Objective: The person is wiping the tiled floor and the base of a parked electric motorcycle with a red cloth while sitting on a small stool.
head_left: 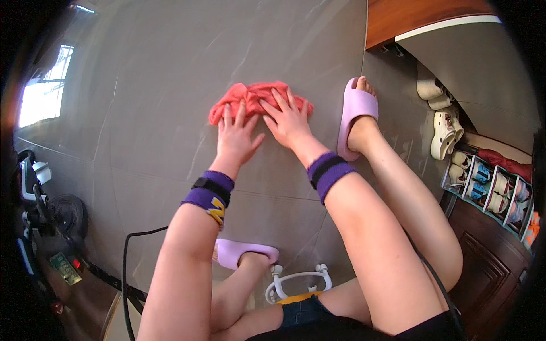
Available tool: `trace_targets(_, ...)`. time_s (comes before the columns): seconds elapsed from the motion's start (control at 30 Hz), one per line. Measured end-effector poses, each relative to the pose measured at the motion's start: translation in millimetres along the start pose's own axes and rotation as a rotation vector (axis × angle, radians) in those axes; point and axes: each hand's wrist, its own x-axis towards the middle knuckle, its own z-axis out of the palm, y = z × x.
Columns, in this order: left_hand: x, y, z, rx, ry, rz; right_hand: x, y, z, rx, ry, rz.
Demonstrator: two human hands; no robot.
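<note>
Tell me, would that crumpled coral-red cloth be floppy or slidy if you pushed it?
The crumpled coral-red cloth is probably floppy, since it lies in loose folds. It would likely bunch up rather than roll, being low and wrinkled. It may slide, because the smooth grey floor looks shiny.

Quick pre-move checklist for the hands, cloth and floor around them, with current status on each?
1. Left hand on the red cloth: ok, fingers extended onto its near edge.
2. Right hand on the cloth: ok, fingers spread over its right part.
3. Cloth spread flat: not ok, it lies bunched and wrinkled on the grey floor.
4. Right slipper clear of the cloth: ok, a strip of floor shows between them.
5. Black cable clear of the cloth: ok, its visible runs are well nearer the body.
6. Cloth damp or dry: cannot tell.
</note>
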Motion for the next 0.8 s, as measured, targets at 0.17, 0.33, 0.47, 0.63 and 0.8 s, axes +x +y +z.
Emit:
trace_targets(0.17, -118.7, 49.0, 32.6, -0.118, -0.092, 0.021, -129.4, -25.6, 4.1, 0.030, -0.126, 0.000)
trace_targets(0.33, -217.1, 105.9, 59.2, -0.220, -0.192, -0.037, -239.3, -61.4, -0.8, 0.065, -0.350, 0.120)
trace_targets(0.47, -237.3, 140.7, 49.6, -0.326, -0.405, -0.092, -260.9, -70.6, -22.7, -0.068, -0.446, 0.163)
trace_targets(0.63, -252.9, 116.3, 44.3, -0.508, -0.506, -0.186, -266.5, -125.1, -42.6, 0.052, -0.526, 0.416)
trace_targets(0.8, -262.0, 115.0, 10.0, -0.513, -0.480, -0.229, -272.6, -126.9, -52.9, 0.089, -0.583, 0.566)
